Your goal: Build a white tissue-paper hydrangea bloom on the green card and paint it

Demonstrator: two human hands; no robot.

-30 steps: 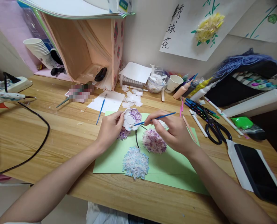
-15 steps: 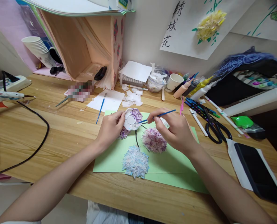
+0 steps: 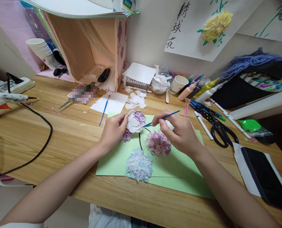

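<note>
Palette (image 3: 132,121) tilts above green paper (image 3: 112,164), pinched in the nearly closed left hand (image 3: 113,131), presumably to meet the brush (image 3: 168,115); the right hand (image 3: 180,131) grips that pencil-style, fingers curled.

"Where could a hand pass?"
"Over the light-brown wooden tabletop (image 3: 131,198), between the bare forearms (image 3: 67,177), in front of the pale green paper (image 3: 113,163)."
"Obstacles?"
"Black-handled scissors (image 3: 218,124) and flat black phone (image 3: 265,174) right; looping black cable (image 3: 51,128) left."
</note>
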